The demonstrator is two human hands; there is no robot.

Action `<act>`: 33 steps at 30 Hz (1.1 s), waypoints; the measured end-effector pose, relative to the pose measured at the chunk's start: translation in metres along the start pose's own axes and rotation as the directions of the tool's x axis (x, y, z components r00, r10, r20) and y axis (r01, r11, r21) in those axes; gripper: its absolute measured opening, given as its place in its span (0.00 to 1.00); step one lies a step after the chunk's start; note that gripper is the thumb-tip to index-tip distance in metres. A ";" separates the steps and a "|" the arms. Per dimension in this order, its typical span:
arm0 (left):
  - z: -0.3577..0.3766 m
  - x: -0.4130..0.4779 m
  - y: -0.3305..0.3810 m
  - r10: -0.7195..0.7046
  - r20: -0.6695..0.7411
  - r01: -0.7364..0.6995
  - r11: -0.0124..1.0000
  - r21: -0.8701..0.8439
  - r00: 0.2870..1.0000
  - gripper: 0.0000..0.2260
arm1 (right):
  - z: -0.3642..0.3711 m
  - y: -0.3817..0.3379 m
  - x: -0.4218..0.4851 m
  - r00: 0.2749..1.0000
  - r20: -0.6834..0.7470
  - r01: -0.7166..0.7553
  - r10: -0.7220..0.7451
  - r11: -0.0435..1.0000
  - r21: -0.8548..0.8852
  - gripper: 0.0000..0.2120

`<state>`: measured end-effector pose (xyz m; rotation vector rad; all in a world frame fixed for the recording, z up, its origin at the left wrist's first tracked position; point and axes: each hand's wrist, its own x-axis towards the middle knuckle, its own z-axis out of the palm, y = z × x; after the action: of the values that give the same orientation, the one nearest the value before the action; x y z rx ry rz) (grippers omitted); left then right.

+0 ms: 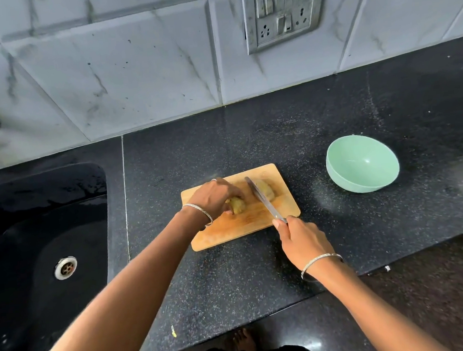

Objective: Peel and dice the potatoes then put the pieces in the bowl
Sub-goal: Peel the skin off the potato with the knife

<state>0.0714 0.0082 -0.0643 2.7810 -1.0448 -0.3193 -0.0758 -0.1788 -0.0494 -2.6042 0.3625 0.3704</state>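
On the wooden board (229, 233), the left grip (212, 196) curled over one potato piece (238, 205), holding it down. The right grip (303, 241) clasped the knife (263, 200) by its handle, blade between that piece and the other piece (265, 188). The green bowl (346, 183) stood on the tabletop (331, 110), right of the board.

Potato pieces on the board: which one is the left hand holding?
The piece left of the knife, gripped by the left hand. The other piece lies right of the knife, free of both hands.
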 end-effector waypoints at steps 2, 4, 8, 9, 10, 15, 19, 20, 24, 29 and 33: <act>0.004 -0.003 0.002 -0.069 -0.041 0.069 0.998 0.001 0.997 0.17 | 0.001 0.000 0.001 1.000 -0.002 -0.002 0.002 1.000 0.010 0.16; 0.007 -0.008 0.004 -0.174 -0.107 0.173 0.985 -0.016 0.979 0.17 | 0.003 -0.002 0.002 1.000 0.000 0.003 -0.003 1.000 0.013 0.17; 0.014 -0.015 0.017 -0.400 -0.200 0.389 0.917 -0.091 0.894 0.18 | 0.010 -0.008 0.007 1.000 0.022 -0.003 0.003 1.000 0.014 0.19; 0.016 -0.016 0.019 -0.427 -0.206 0.415 0.904 -0.100 0.881 0.18 | 0.013 -0.010 0.008 1.000 0.030 -0.005 0.005 1.000 0.010 0.20; 0.018 -0.016 0.022 -0.447 -0.208 0.432 0.895 -0.113 0.870 0.18 | 0.016 -0.012 0.009 0.999 0.036 -0.009 0.009 1.000 0.006 0.21; 0.024 -0.020 0.028 -0.473 -0.229 0.424 0.875 -0.234 0.851 0.20 | 0.024 -0.020 0.011 0.999 0.037 -0.009 0.009 1.000 0.002 0.20; 0.022 -0.020 0.029 -0.494 -0.216 0.426 0.855 -0.297 0.842 0.16 | 0.024 -0.023 0.011 1.000 0.030 0.005 -0.004 1.000 -0.018 0.19; 0.022 -0.021 0.028 -0.497 -0.212 0.424 0.851 -0.311 0.842 0.15 | 0.023 -0.023 0.012 0.999 0.031 0.010 -0.010 1.000 -0.024 0.19; 0.021 -0.023 0.028 -0.501 -0.219 0.405 0.838 -0.366 0.838 0.15 | 0.019 -0.025 0.013 0.999 0.039 0.023 -0.021 0.999 -0.043 0.19; 0.021 -0.022 0.027 -0.501 -0.224 0.403 0.837 -0.370 0.836 0.13 | 0.021 -0.028 0.013 0.998 0.055 0.033 -0.033 0.999 -0.013 0.17; 0.022 -0.021 0.025 -0.497 -0.226 0.412 0.847 -0.337 0.838 0.12 | 0.022 -0.034 0.018 0.998 0.050 0.048 -0.048 0.999 0.000 0.17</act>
<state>0.0344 0.0018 -0.0771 2.6680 -0.2251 -0.0686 -0.0528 -0.1421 -0.0590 -2.5948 0.2815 0.4189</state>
